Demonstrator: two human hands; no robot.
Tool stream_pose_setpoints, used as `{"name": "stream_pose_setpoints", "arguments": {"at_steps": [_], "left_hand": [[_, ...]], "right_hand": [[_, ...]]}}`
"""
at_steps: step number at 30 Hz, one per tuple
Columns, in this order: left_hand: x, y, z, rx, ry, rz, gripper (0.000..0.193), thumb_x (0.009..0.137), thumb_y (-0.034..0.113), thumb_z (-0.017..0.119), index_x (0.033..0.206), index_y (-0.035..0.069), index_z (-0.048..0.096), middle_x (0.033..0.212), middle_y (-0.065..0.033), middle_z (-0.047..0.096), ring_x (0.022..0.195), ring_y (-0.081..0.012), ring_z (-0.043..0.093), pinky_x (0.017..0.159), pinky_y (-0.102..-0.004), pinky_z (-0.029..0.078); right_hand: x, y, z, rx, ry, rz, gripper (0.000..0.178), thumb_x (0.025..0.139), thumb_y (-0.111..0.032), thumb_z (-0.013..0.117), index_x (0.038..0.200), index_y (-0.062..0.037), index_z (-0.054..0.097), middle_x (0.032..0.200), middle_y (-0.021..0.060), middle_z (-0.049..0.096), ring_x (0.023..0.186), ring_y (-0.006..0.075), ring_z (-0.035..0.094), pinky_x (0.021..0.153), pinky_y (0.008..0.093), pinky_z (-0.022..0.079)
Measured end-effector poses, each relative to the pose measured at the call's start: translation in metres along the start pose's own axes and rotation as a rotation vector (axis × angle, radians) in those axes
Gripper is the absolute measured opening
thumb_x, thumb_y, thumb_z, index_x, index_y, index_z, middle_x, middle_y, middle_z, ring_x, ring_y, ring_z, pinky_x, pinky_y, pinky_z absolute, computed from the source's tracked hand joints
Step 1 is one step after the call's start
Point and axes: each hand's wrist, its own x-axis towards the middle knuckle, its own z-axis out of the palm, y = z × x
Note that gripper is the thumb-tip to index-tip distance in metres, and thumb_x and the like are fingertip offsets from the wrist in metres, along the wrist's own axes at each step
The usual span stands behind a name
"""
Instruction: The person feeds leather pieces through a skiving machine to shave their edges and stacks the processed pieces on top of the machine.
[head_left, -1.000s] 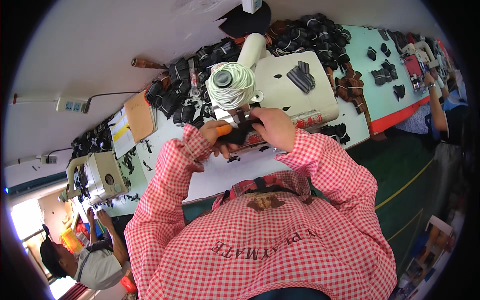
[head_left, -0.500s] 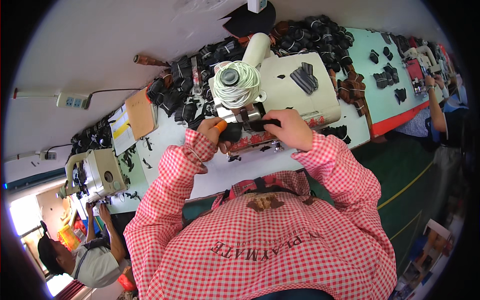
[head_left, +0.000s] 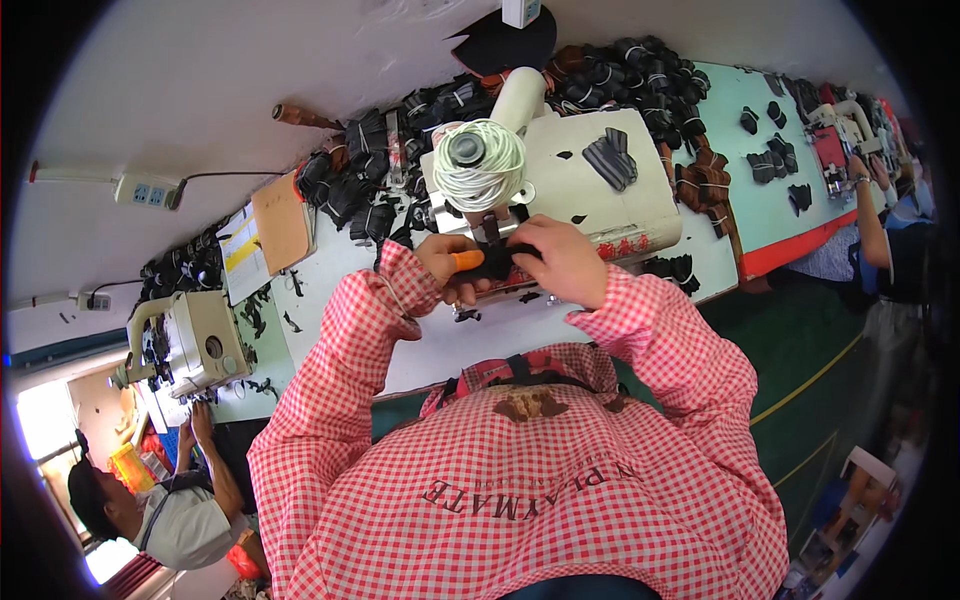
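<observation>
At the front of a cream bench machine (head_left: pixel 590 215), my left hand (head_left: pixel 448 268) and my right hand (head_left: pixel 568 262) work close together. Between them is a dark, flat leather-like piece (head_left: pixel 497 264), pinched from the left by fingers with an orange cover (head_left: pixel 467 260) on one of them. My right fingers press on its other end, partly hiding it. The piece lies under the machine's metal head; its far edge is hidden there. A roll of pale cord (head_left: pixel 480 168) sits above the head. Stacked black strips (head_left: pixel 611 160) rest on the machine's top.
Tied black bundles (head_left: pixel 640 75) and brown bundles (head_left: pixel 704 182) crowd the white table behind and beside the machine. A clipboard (head_left: pixel 283 220) lies at left. Co-workers sit at a left machine (head_left: pixel 196 345) and a right machine (head_left: pixel 838 140). A wall socket (head_left: pixel 148 192) is at left.
Both hands have come closer together, the left moving right and the right slightly left. The dark piece has shifted right, in under the machine's head.
</observation>
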Motion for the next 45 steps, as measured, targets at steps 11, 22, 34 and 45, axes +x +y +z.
{"name": "stream_pose_setpoints", "arguments": {"at_steps": [11, 22, 34, 45], "left_hand": [[-0.002, -0.003, 0.001, -0.003, 0.113, -0.005, 0.025, 0.092, 0.013, 0.043, 0.11, -0.002, 0.054, 0.069, -0.011, 0.062, 0.046, -0.0158, 0.057, 0.041, -0.0223, 0.045], [-0.008, -0.015, -0.015, -0.006, 0.209, 0.031, 0.028, 0.094, 0.013, 0.039, 0.112, -0.003, 0.052, 0.074, -0.0151, 0.065, 0.052, -0.0202, 0.063, 0.041, -0.0223, 0.042], [-0.01, -0.026, -0.019, -0.231, 0.108, 0.146, 0.026, 0.094, 0.008, 0.04, 0.116, -0.004, 0.048, 0.088, -0.0207, 0.063, 0.063, -0.0266, 0.066, 0.052, -0.034, 0.056], [0.0, -0.007, 0.014, -0.1, 0.23, 0.126, 0.021, 0.091, 0.003, 0.041, 0.109, -0.005, 0.049, 0.086, -0.0211, 0.065, 0.068, -0.0264, 0.068, 0.051, -0.0293, 0.055]], "right_hand": [[0.002, 0.002, -0.006, 0.107, -0.034, -0.064, 0.02, 0.074, -0.012, 0.062, 0.09, 0.0004, 0.062, 0.082, 0.0182, 0.062, 0.075, 0.0372, 0.06, 0.07, 0.0397, 0.047], [-0.006, 0.002, -0.022, 0.133, -0.101, 0.092, 0.018, 0.074, -0.012, 0.062, 0.088, -0.0014, 0.063, 0.084, 0.0165, 0.062, 0.076, 0.0342, 0.059, 0.069, 0.0383, 0.047], [-0.007, 0.001, -0.023, 0.031, -0.006, 0.109, 0.025, 0.074, -0.011, 0.064, 0.097, -0.0003, 0.062, 0.082, 0.0175, 0.064, 0.075, 0.0332, 0.062, 0.069, 0.0357, 0.049], [0.001, 0.005, -0.012, 0.188, -0.088, 0.049, 0.021, 0.074, -0.009, 0.065, 0.094, -0.0011, 0.064, 0.081, 0.0153, 0.063, 0.075, 0.0269, 0.062, 0.07, 0.0321, 0.048]]}}
